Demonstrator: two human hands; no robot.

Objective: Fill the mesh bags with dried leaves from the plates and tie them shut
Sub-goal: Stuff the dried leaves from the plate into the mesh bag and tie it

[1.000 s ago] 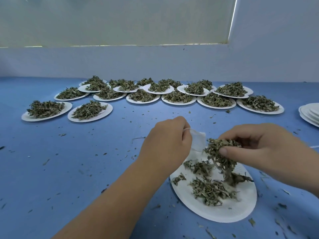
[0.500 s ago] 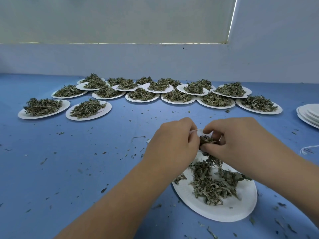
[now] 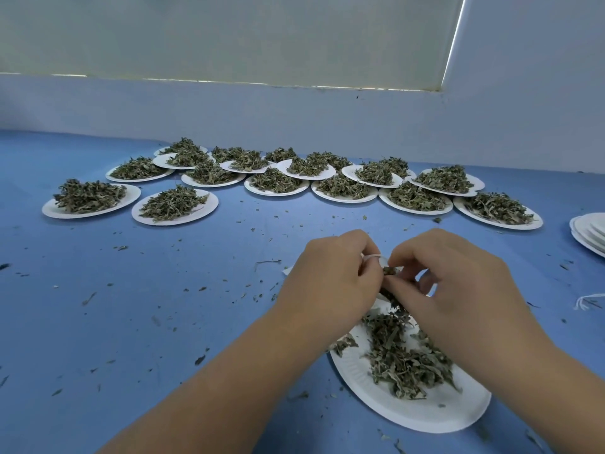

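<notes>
Head camera shows my left hand [image 3: 330,283] curled round the mouth of the mesh bag [image 3: 381,257], with the white drawstring [image 3: 371,256] looping out over its fingers; most of the bag is hidden between the two hands, so I cannot tell how full it is. My right hand [image 3: 458,283] pinches a tuft of dried leaves [image 3: 389,271] at the opening, fingertips touching the left hand's. Both hands hover above the far edge of the near plate [image 3: 409,417], where a loose heap [image 3: 399,365] is left. I judge the bag to be light, limp and quick to fold shut, so it wants holding at the rim, spread between finger and thumb, not by the string alone. The leaves look brittle and springy: a hard squeeze would crumble them, and crumbs already dot the blue table [image 3: 163,322]. Small pinches pushed straight down look safest. Well beyond stand the heaped plates [image 3: 175,204], empty plates [image 3: 589,234] stacked at the right edge
</notes>
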